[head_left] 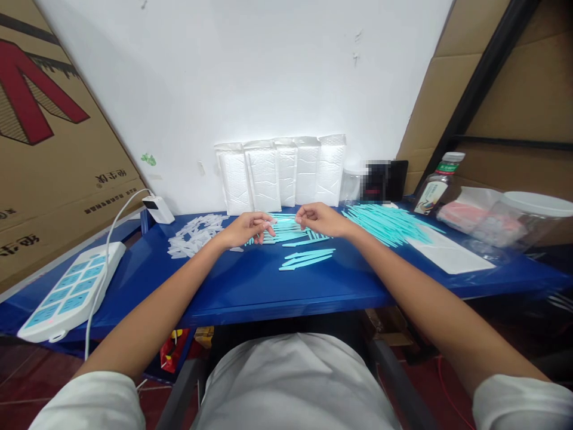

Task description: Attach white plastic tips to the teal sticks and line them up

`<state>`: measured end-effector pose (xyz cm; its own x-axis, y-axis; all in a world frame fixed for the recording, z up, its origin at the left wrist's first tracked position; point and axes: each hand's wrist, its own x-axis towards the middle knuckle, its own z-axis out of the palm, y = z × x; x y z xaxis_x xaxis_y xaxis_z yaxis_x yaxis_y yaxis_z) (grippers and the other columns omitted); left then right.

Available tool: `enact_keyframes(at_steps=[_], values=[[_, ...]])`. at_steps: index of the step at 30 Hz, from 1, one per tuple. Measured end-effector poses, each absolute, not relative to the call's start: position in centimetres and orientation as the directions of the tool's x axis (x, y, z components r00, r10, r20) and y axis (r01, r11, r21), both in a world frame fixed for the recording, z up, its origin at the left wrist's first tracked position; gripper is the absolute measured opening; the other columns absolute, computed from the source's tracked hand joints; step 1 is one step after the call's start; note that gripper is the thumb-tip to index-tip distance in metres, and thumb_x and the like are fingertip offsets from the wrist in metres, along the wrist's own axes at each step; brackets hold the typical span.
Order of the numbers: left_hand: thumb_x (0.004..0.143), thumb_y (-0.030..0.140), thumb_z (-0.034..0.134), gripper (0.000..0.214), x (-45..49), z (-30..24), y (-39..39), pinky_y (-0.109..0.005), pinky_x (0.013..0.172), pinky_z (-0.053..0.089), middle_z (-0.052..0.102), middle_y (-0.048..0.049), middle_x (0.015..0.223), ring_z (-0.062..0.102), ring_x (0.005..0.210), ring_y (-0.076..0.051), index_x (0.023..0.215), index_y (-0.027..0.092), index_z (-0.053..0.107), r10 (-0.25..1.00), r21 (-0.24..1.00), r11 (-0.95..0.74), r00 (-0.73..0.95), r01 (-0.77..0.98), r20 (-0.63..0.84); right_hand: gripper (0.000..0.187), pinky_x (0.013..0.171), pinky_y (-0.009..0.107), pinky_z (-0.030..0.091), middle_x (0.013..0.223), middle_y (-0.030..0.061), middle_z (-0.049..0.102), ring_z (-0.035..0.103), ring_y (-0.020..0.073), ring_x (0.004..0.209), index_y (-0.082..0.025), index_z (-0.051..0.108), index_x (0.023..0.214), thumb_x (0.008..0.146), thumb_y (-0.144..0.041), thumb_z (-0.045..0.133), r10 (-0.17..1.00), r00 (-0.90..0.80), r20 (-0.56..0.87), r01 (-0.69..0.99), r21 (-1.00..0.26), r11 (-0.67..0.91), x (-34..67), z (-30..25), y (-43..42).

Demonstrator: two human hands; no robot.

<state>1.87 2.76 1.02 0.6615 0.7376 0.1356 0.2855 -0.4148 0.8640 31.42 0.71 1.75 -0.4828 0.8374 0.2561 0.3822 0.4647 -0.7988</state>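
My left hand [250, 229] is over the middle of the blue table, fingers curled and thumb drawn in toward the fingertips. Across from it, my right hand [321, 218] pinches with thumb and forefinger. What either hand holds is too small to make out. Under and between them lies a row of slim teal eyebrow razors [286, 230]. A few more razors [307, 258] lie loose in front of the row. A pile of translucent caps [197, 235] is left of my left hand. To the right of my right hand is a large heap of teal razors [387, 223].
White padded mailers [263, 176] lean against the wall behind. A power strip [74, 289] and a white charger [158, 209] are at left. On the right are a bottle [436, 186], a clear jar [532, 218], a white sheet [452, 254] and a dark device [396, 179].
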Motion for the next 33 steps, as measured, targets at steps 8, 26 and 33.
enact_keyframes(at_steps=[8, 26, 33], values=[[0.093, 0.064, 0.068, 0.055, 2.0, 1.0, 2.6, -0.028, 0.059, 0.054, 0.079, -0.0138, 0.103, 0.066, 0.063, -0.014, 0.117, 0.014, 0.071, 0.749, 0.844, -0.438, 0.645, 0.31, 0.152, 0.028, 0.069, 0.028, 0.052, 0.079, 0.0075, 0.076, 0.071, 0.0179, 0.075, -0.015, 0.068, 0.09, 0.086, -0.043, 0.073, 0.831, -0.491, 0.263, 0.36, -0.807, 0.468, 31.3, 1.6, 0.7], [0.088, 0.064, 0.074, 0.051, 2.6, 0.8, 2.1, -0.027, 0.058, 0.052, 0.081, -0.0138, 0.102, 0.067, 0.057, -0.013, 0.102, 0.014, 0.071, 0.782, 0.841, -0.426, 0.603, 0.334, 0.157, 0.03, 0.061, 0.027, 0.052, 0.08, 0.0066, 0.078, 0.062, 0.013, 0.061, -0.013, 0.078, 0.098, 0.087, -0.04, 0.074, 0.819, -0.491, 0.296, 0.372, -0.78, 0.504, 30.3, 1.2, 0.3], [0.09, 0.061, 0.073, 0.05, 3.0, 0.6, 2.0, -0.027, 0.058, 0.053, 0.08, -0.0112, 0.094, 0.069, 0.057, -0.015, 0.108, 0.014, 0.071, 0.789, 0.795, -0.494, 0.565, 0.353, 0.24, 0.029, 0.061, 0.027, 0.052, 0.079, 0.0066, 0.077, 0.063, 0.0132, 0.06, -0.013, 0.079, 0.097, 0.086, -0.039, 0.077, 0.827, -0.465, 0.317, 0.341, -0.798, 0.498, 29.7, 1.0, 0.2]])
